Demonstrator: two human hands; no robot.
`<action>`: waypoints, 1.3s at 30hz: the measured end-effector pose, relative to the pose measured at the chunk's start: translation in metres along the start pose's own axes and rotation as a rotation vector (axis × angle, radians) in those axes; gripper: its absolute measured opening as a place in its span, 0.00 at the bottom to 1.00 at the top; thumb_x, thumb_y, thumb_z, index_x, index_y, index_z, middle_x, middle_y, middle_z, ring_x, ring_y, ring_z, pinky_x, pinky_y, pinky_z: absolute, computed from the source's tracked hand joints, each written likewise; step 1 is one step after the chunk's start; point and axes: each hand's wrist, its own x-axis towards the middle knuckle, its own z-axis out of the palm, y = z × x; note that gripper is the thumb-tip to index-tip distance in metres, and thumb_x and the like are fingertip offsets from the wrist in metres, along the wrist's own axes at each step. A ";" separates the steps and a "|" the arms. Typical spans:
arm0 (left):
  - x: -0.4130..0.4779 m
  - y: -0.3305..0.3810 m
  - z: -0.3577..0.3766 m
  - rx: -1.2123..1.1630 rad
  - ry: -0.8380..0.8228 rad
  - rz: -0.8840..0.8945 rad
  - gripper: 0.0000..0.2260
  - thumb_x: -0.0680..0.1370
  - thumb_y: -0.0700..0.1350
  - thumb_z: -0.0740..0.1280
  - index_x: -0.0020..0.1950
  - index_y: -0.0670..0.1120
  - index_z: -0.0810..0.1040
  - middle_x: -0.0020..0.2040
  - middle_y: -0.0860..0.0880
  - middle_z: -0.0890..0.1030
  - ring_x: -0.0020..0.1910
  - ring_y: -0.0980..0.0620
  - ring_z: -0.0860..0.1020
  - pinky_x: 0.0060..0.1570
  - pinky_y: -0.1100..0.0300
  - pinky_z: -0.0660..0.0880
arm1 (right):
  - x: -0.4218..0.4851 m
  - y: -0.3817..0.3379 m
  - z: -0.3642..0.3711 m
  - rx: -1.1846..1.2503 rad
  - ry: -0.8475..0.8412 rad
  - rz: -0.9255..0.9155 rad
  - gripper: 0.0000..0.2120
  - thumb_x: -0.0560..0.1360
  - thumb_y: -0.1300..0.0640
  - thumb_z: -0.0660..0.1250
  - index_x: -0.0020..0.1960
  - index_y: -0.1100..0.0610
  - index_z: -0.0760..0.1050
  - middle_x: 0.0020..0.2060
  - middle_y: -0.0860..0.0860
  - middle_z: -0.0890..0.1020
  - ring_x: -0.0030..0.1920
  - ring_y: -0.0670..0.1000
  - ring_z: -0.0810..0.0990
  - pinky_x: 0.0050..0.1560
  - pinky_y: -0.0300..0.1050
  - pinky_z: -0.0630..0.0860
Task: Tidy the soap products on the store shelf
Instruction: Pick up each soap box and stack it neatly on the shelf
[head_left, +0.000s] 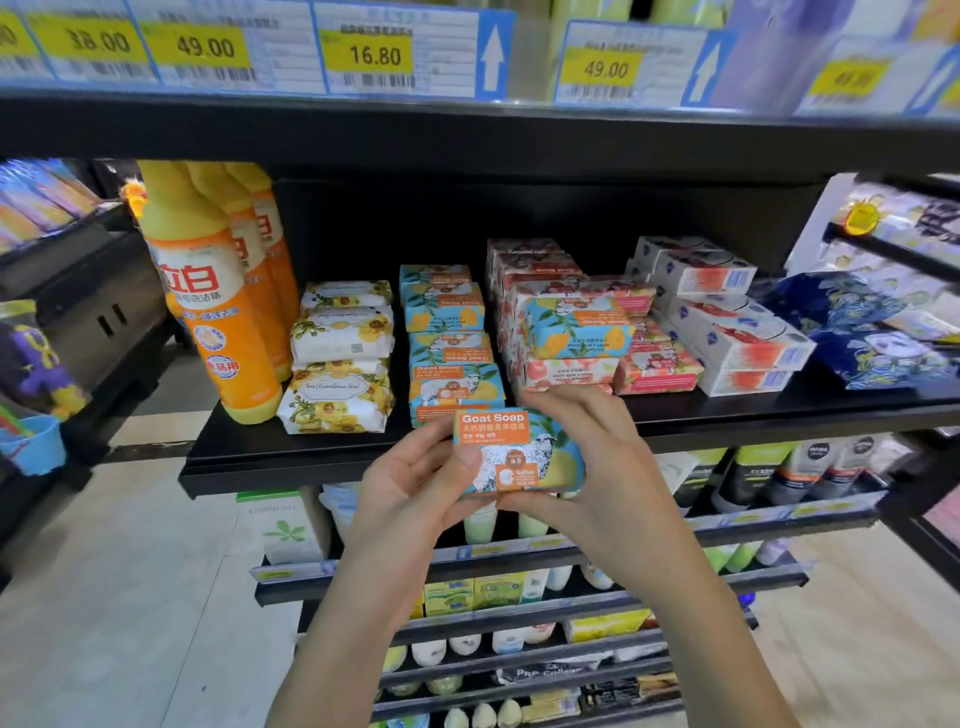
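I hold a blue Goat Soap box (519, 451) with an orange label in front of the black shelf (291, 457). My left hand (415, 483) pinches its left end, thumb on the face. My right hand (597, 467) grips its right end and lower edge. Behind it on the shelf stands a column of matching blue Goat Soap boxes (449, 343). One more blue box (579, 332) lies askew on top of the pink soap boxes (566, 364). White sunflower-wrapped soaps (340, 364) stack to the left, white and red boxes (737, 332) to the right.
Orange detergent bottles (218, 291) stand at the shelf's left end. Blue patterned packs (872, 338) lie at the far right. Price tags (369, 52) line the shelf above. Lower shelves (519, 623) hold bottles and boxes. A side rack (78, 291) stands left.
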 end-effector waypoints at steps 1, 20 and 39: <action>0.001 -0.001 0.003 0.013 0.004 0.003 0.19 0.75 0.44 0.71 0.65 0.46 0.79 0.57 0.44 0.86 0.58 0.46 0.85 0.53 0.55 0.83 | 0.001 0.003 -0.003 -0.011 0.014 -0.016 0.39 0.65 0.46 0.82 0.72 0.54 0.73 0.62 0.40 0.68 0.65 0.40 0.66 0.68 0.24 0.58; 0.067 -0.002 -0.066 1.575 0.308 0.509 0.21 0.76 0.50 0.65 0.67 0.42 0.79 0.65 0.42 0.79 0.65 0.39 0.75 0.67 0.39 0.70 | 0.059 0.083 -0.121 -0.084 0.144 0.204 0.37 0.68 0.54 0.82 0.73 0.51 0.72 0.62 0.47 0.70 0.63 0.48 0.73 0.63 0.46 0.73; 0.075 -0.018 -0.082 1.387 0.353 0.609 0.19 0.76 0.46 0.66 0.67 0.46 0.79 0.65 0.48 0.78 0.67 0.45 0.73 0.69 0.48 0.65 | 0.156 0.155 -0.100 -0.440 -0.386 0.304 0.39 0.71 0.43 0.78 0.77 0.50 0.68 0.72 0.55 0.73 0.69 0.58 0.73 0.63 0.48 0.72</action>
